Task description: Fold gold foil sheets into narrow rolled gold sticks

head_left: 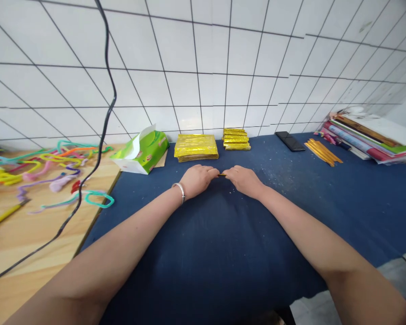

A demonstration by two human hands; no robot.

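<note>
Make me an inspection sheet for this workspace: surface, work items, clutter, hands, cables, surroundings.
Surface: dark blue cloth with pale specks; wooden tabletop at left.
Work items: thin strip, mostly hidden; large yellow stack; smaller yellow stack; loose golden strips.
Clutter: colorful fuzzy strands, yellow stick, green tissue pack, black phone, pile of books and papers.
Hands: left hand and right hand both pinch the thin strip.
Cables: black cable crosses the view at left.
Surroundings: white tiled wall.

Yellow stacks (196,147) on blue cloth (203,243).
</note>
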